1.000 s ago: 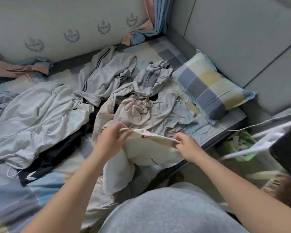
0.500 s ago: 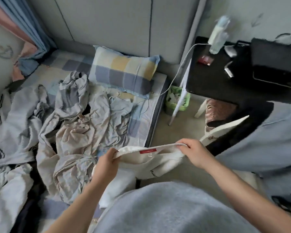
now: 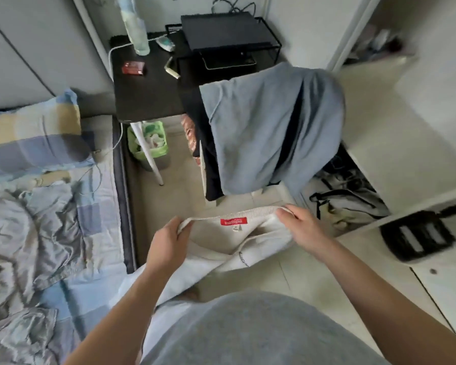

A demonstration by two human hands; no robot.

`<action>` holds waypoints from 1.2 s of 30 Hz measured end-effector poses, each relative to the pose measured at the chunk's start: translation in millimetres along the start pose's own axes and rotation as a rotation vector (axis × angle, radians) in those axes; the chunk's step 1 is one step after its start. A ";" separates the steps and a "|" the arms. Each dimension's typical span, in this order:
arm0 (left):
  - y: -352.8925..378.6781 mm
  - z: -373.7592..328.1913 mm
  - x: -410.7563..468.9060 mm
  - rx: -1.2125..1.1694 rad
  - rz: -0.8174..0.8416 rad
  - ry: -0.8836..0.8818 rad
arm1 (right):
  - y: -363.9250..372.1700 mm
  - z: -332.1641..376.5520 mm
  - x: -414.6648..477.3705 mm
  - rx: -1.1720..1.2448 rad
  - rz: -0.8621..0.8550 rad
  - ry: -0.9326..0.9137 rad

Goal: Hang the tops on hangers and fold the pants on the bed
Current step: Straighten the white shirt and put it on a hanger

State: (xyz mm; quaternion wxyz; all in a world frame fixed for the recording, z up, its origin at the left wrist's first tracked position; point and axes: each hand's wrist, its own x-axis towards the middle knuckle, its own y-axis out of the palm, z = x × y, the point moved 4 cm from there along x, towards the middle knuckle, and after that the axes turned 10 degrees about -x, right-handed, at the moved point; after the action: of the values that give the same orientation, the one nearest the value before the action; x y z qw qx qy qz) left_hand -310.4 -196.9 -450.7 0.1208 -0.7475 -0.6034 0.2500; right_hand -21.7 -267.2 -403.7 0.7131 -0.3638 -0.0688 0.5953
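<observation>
While hands (image 3: 166,243) (image 3: 304,230) grip a cream top (image 3: 248,242), the bin (image 3: 135,152) perhaps holds tissues (image 3: 153,139).

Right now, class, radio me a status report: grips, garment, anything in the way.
Left grip and right grip pinch ribbed edge of cream garment, spread between them. Held over floor, beside bed. No hanger in view; blue garment draped ahead.

we count two hands at lower centre, the left hand (image 3: 166,246) and the right hand (image 3: 306,231); one cream top (image 3: 261,239); one pillow (image 3: 34,135) at left; one bottle (image 3: 135,25) and one red box (image 3: 133,67) at upper centre.
</observation>
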 end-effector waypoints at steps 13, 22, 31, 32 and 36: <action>143.3 -199.4 62.2 -0.089 0.314 0.434 | -214.7 -42.3 -32.9 -0.033 -0.528 0.033; 167.6 -424.7 149.4 -0.251 0.463 0.814 | -362.6 36.0 -10.7 -0.074 -0.952 -0.002; 150.4 -637.5 206.7 -0.325 0.551 1.178 | -476.9 152.4 10.3 -0.253 -1.267 -0.042; 148.2 -658.3 213.0 -0.329 0.551 1.218 | -488.8 166.1 12.2 -0.302 -1.306 -0.047; 139.0 -738.0 232.6 -0.371 0.533 1.327 | -541.0 218.3 19.7 -0.436 -1.414 -0.039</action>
State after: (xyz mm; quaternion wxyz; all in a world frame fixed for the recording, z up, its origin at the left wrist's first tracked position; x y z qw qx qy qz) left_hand 224.2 82.7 53.4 0.2669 -0.8710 -0.2337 -0.3399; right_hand 300.0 -168.4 73.2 0.8365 -0.3555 -0.4161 -0.0269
